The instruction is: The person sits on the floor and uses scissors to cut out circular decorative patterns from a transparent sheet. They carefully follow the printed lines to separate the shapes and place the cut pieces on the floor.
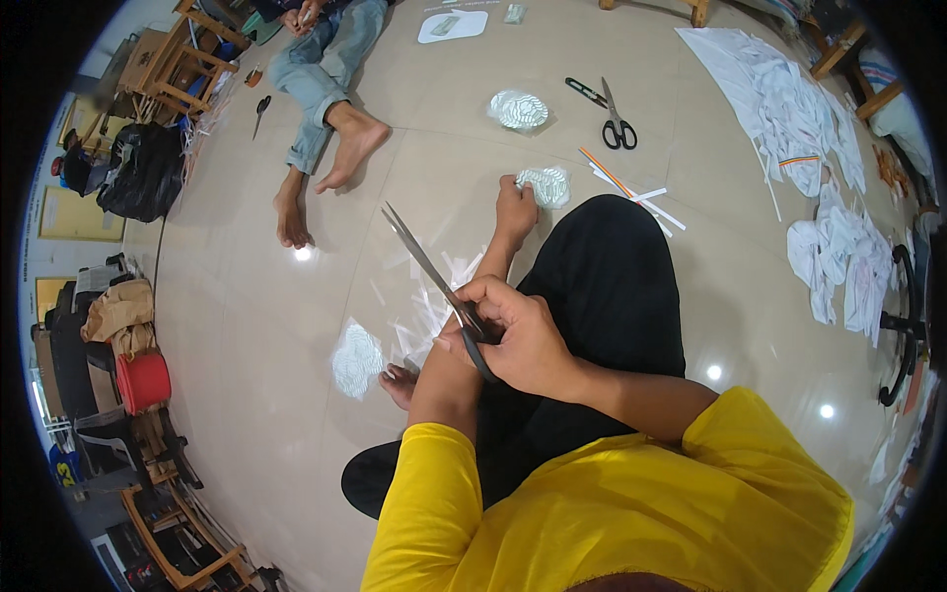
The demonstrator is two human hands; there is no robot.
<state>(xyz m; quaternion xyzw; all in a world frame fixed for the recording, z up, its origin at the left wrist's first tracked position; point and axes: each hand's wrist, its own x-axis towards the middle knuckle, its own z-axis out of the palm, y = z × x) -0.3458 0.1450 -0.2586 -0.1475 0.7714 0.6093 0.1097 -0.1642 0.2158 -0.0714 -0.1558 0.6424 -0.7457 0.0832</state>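
My right hand [523, 340] is closed around the dark handles of a pair of scissors [422, 255], whose blades point up and to the left over my left forearm. Reaching forward past my knee, my left hand [515, 212] has its fingers curled at the left edge of a clear plastic packet [547, 187] with a wavy silvery-white pattern. Another packet of that kind [519, 111] lies farther off on the floor. A third packet [357, 361] is near my foot at the left. Loose white strips [434, 296] are scattered beside my left forearm, which partly hides them.
Black-handled scissors [618, 130] and a small green-and-black cutter [586, 92] lie ahead. White and orange-striped strips [631, 189] lie near my knee. White cloth [789, 109] is heaped at right. Another person's bare foot [355, 143] rests at far left, near wooden chairs [192, 69].
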